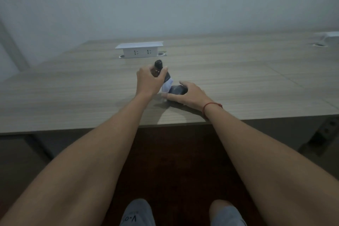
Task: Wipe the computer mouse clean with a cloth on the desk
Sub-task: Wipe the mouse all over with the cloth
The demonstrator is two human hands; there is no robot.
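Observation:
A dark computer mouse lies on the wooden desk near its front edge. My right hand wraps around it, thumb on the near side and fingers over the far side. A white cloth sits bunched just left of the mouse, touching it. My left hand grips a small dark brown bottle with a black cap, raised and tilted above the cloth. The bottle's lower part is hidden by my fingers.
A white pop-up socket box stands on the desk behind the bottle. Another white fitting and a cable hole are at the far right. A plain wall runs behind the desk. My knees show below its front edge.

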